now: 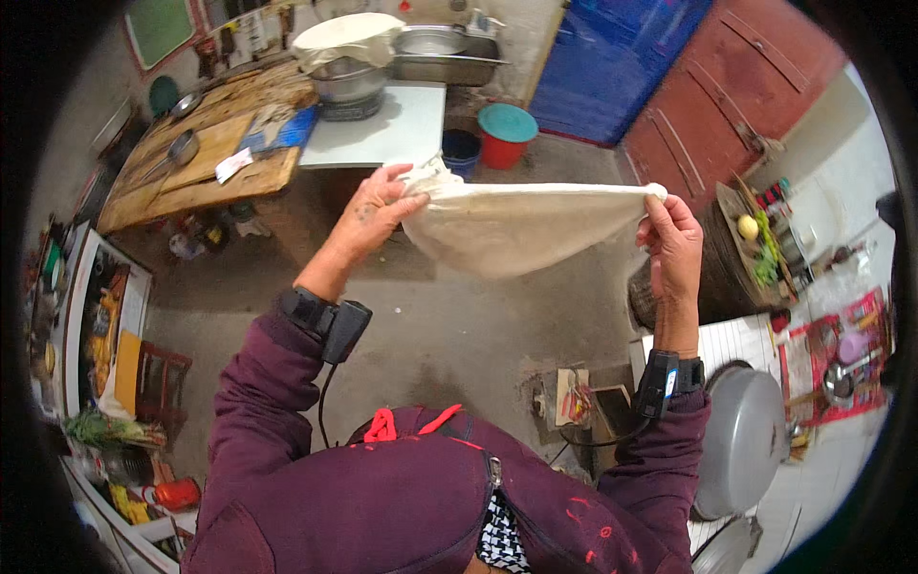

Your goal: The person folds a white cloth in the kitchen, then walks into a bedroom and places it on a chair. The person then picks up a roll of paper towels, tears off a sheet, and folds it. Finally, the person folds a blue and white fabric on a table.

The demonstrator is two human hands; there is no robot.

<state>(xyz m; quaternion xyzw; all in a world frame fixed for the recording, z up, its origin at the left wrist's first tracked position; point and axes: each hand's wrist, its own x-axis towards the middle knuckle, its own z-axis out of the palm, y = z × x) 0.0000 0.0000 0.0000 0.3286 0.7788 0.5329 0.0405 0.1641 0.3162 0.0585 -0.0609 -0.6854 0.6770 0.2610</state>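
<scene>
A thin, off-white cloth (526, 230) is stretched between my two hands in mid-air, its upper edge pulled nearly straight and its lower part sagging in a see-through curve. My left hand (371, 212) grips the bunched left end between thumb and fingers. At the other end, my right hand (673, 234) pinches the corner, with thumb and forefinger pressed together. Behind the cloth, on a white table (416, 120), stands a metal pot (349, 84) covered with a pale cloth (349, 38).
A wooden worktable (225, 105) with a ladle stands at the left, a sink (449, 69) behind. On the floor are a red bucket (507, 151) with a teal top and a dark blue bucket (461, 148). A large grey pot (751, 440) sits at my right.
</scene>
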